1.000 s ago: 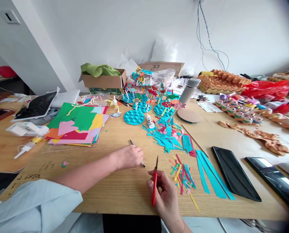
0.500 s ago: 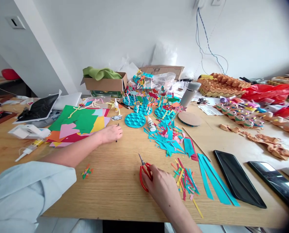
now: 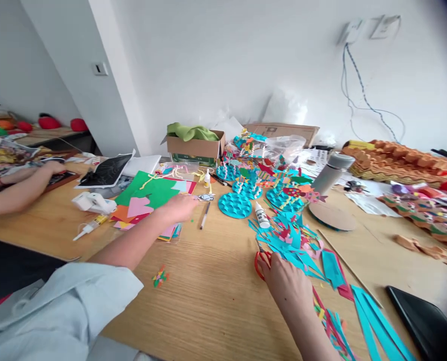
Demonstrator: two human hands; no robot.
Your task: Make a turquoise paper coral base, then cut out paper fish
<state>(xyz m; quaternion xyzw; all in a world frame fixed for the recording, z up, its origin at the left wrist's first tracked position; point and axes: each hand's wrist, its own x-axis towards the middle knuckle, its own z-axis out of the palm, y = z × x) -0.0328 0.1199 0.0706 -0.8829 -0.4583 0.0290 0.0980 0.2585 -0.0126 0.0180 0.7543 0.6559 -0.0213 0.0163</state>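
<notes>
My left hand (image 3: 178,209) reaches across the wooden table (image 3: 204,296), fingers extended toward a small white paper cutout (image 3: 206,197), and seems to hold nothing. A thin pen (image 3: 205,215) lies just right of that hand. A stack of coloured paper (image 3: 144,200) sits beyond my left wrist. My right hand (image 3: 285,283) rests at the edge of a heap of teal paper scraps (image 3: 287,245), curled around red-handled scissors (image 3: 262,264). The scissor blades are hidden among the scraps.
A co-worker's hand (image 3: 50,168) works at the far left. Teal paper discs (image 3: 234,205), a glue bottle (image 3: 261,215), a steel flask (image 3: 328,173) and a cardboard box (image 3: 195,148) stand ahead. A black tray (image 3: 415,321) lies at the right.
The view has swung left. My left hand has moved forward and no longer holds the pen, which lies on the table. My right hand has moved the scissors up to the teal scraps.
</notes>
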